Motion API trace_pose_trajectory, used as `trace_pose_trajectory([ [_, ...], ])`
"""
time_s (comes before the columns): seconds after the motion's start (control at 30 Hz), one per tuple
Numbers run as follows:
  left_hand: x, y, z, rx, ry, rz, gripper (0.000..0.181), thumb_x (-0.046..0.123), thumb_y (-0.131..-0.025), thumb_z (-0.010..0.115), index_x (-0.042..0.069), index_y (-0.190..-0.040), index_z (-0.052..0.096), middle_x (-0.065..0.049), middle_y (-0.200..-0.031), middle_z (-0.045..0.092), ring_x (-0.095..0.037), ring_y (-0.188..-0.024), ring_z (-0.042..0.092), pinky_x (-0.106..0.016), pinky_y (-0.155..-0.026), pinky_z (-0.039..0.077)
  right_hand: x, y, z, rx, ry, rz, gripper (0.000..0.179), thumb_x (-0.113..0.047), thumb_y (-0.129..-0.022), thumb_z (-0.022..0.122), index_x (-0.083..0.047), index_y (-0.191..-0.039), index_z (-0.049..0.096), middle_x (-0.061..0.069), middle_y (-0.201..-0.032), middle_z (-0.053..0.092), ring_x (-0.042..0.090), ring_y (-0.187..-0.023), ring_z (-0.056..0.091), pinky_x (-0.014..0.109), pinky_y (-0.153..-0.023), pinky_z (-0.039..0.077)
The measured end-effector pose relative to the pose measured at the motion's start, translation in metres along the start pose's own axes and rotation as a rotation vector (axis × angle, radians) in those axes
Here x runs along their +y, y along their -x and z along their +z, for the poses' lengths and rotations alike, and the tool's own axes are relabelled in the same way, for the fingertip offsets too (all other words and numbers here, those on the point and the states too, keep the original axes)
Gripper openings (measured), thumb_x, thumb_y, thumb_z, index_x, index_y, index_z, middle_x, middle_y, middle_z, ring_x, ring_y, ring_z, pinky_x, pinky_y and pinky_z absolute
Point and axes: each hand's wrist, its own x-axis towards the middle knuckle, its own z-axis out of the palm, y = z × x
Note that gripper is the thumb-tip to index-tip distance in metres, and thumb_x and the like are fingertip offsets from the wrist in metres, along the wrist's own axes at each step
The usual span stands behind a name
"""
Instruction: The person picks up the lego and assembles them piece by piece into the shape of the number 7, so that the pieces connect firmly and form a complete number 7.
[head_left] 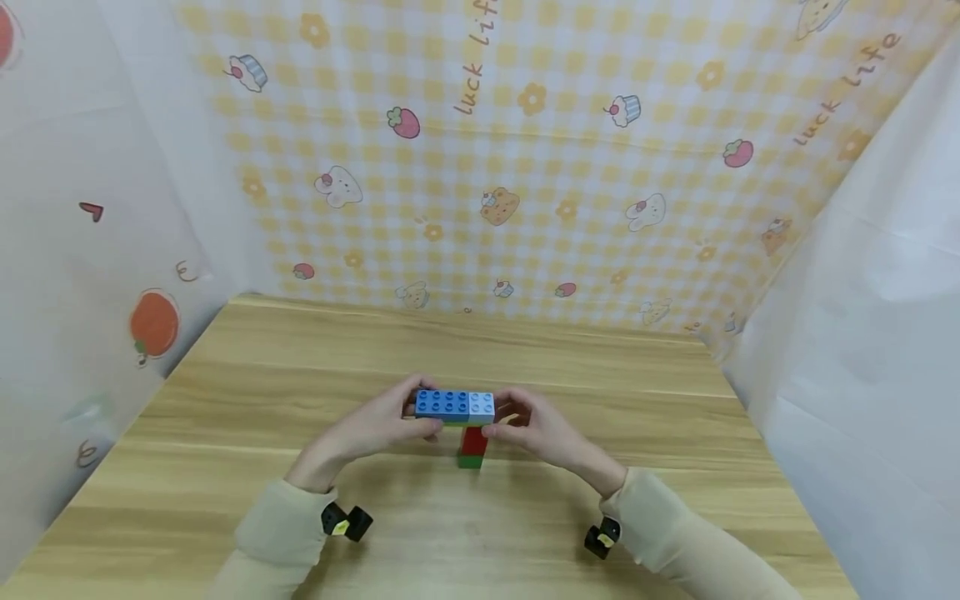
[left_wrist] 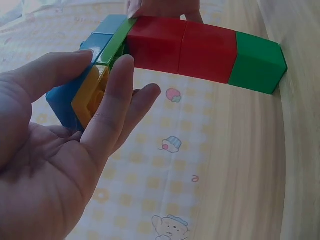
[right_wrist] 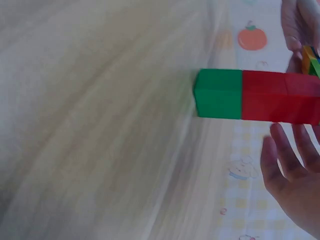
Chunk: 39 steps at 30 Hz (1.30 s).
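Observation:
A column of bricks stands upright on the table: a green brick (head_left: 470,462) at the bottom and two red bricks (left_wrist: 207,52) above it. Across its top runs a thin green plate (left_wrist: 117,42), carrying a blue brick (head_left: 442,407) and a light blue brick (head_left: 482,406). A yellow brick (left_wrist: 90,92) sits beneath the blue brick's overhanging left end. My left hand (head_left: 378,423) grips that end between thumb and fingers. At the opposite end, my right hand (head_left: 551,432) pinches the light blue brick, thumb in front, other fingers spread loosely behind the column.
The wooden table (head_left: 600,367) extends around the bricks. A yellow checked cloth (head_left: 465,167) hangs behind it, with white cloths (head_left: 862,275) at both sides. Small black devices (head_left: 602,537) are strapped at each sleeve cuff.

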Motion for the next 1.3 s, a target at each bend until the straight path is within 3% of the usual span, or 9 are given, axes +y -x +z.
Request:
trace_pose_trajectory([
  [0.27, 0.008, -0.011, -0.015, 0.030, -0.174, -0.021, 0.043, 0.025, -0.094, 0.068, 0.007, -0.131, 0.057, -0.009, -0.110, 0.059, -0.031, -0.097, 0.057, -0.045, -0.078, 0.052, -0.005, -0.004, -0.008, 0.069, 0.031, 0.044, 0.030, -0.014, -0.091, 0.072, -0.006, -0.118, 0.063, 0.007, -0.107, 0.065, 0.024, -0.099, 0.059, 0.037, -0.085, 0.051],
  [0.4, 0.015, -0.022, -0.021, 0.042, -0.210, -0.029, 0.044, 0.029, -0.093, 0.069, 0.008, -0.131, 0.059, -0.008, -0.104, 0.060, -0.027, -0.091, 0.053, -0.040, -0.069, 0.051, -0.009, -0.007, -0.015, 0.091, -0.064, 0.111, 0.031, -0.019, -0.093, 0.069, -0.003, -0.119, 0.062, 0.009, -0.108, 0.065, 0.025, -0.097, 0.060, 0.045, -0.085, 0.051],
  [0.63, 0.016, -0.048, -0.030, 0.134, -0.163, -0.045, 0.050, 0.033, -0.094, 0.067, 0.006, -0.133, 0.051, -0.009, -0.105, 0.064, -0.026, -0.082, 0.058, -0.038, -0.071, 0.050, -0.014, -0.023, -0.025, 0.185, -0.296, 0.240, 0.034, -0.023, -0.098, 0.062, 0.002, -0.121, 0.058, 0.010, -0.101, 0.065, 0.023, -0.087, 0.062, 0.042, -0.080, 0.054],
  [0.83, 0.009, -0.070, -0.031, 0.214, -0.116, -0.077, 0.047, 0.034, -0.095, 0.065, 0.007, -0.131, 0.051, -0.012, -0.111, 0.060, -0.025, -0.092, 0.063, -0.038, -0.077, 0.053, -0.008, -0.038, -0.032, 0.263, -0.359, 0.326, 0.037, -0.023, -0.099, 0.059, 0.002, -0.126, 0.057, 0.007, -0.096, 0.064, 0.020, -0.081, 0.061, 0.045, -0.082, 0.052],
  [0.93, 0.007, -0.080, -0.030, 0.259, -0.095, -0.102, 0.046, 0.031, -0.095, 0.065, 0.005, -0.130, 0.051, -0.015, -0.113, 0.058, -0.025, -0.091, 0.065, -0.039, -0.080, 0.054, -0.003, -0.046, -0.035, 0.297, -0.369, 0.349, 0.037, -0.024, -0.100, 0.058, 0.002, -0.127, 0.057, 0.007, -0.094, 0.063, 0.019, -0.077, 0.061, 0.040, -0.079, 0.053],
  [1.1, -0.007, -0.096, -0.032, 0.318, -0.086, -0.130, 0.047, 0.029, -0.095, 0.066, 0.001, -0.130, 0.051, -0.017, -0.113, 0.060, -0.026, -0.089, 0.066, -0.047, -0.086, 0.052, 0.011, -0.059, -0.036, 0.332, -0.282, 0.370, 0.041, -0.030, -0.100, 0.059, 0.001, -0.127, 0.059, 0.014, -0.099, 0.063, 0.017, -0.075, 0.061, 0.034, -0.074, 0.054],
  [1.3, -0.031, -0.112, -0.034, 0.350, -0.088, -0.158, 0.051, 0.030, -0.095, 0.066, -0.001, -0.133, 0.050, -0.019, -0.113, 0.062, -0.039, -0.097, 0.065, -0.045, -0.084, 0.053, 0.028, -0.073, -0.036, 0.352, -0.118, 0.382, 0.040, -0.033, -0.101, 0.056, 0.001, -0.120, 0.063, 0.014, -0.098, 0.063, 0.015, -0.073, 0.061, 0.039, -0.077, 0.055],
])
